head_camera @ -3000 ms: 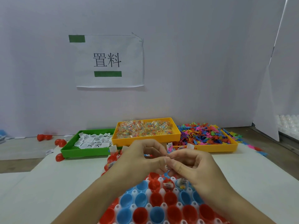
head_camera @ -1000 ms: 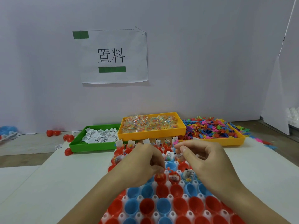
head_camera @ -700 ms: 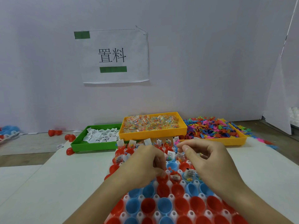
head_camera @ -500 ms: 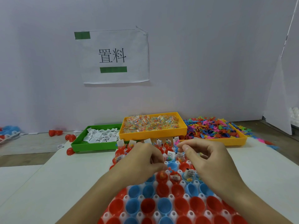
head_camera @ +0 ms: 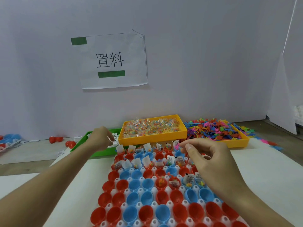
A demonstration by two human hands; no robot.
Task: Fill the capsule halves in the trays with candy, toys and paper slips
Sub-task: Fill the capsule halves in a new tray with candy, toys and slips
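A white tray (head_camera: 126,192) holds rows of red and blue capsule halves (head_camera: 147,184). Its far rows carry candy, toys and upright paper slips (head_camera: 170,158). My left hand (head_camera: 100,138) reaches over the green tray (head_camera: 100,154) of paper slips (head_camera: 116,141), its fingers bent down and pinching at the slips. My right hand (head_camera: 211,159) hovers over the filled far-right capsules with its fingers curled; whatever is inside it is hidden. Behind stand an orange tray of wrapped candy (head_camera: 150,128) and an orange tray of coloured plastic toys (head_camera: 214,131).
The work surface is a white table (head_camera: 262,177) against a white wall with a paper sign (head_camera: 111,61). Loose red capsule halves (head_camera: 56,139) lie to the left, beside a second capsule tray (head_camera: 9,141) at the far left edge. Some toys (head_camera: 265,141) have spilled right of their tray.
My left hand has left the capsule tray and gone back and left to the green slip tray. My right hand has stayed above the capsules, hardly moving.
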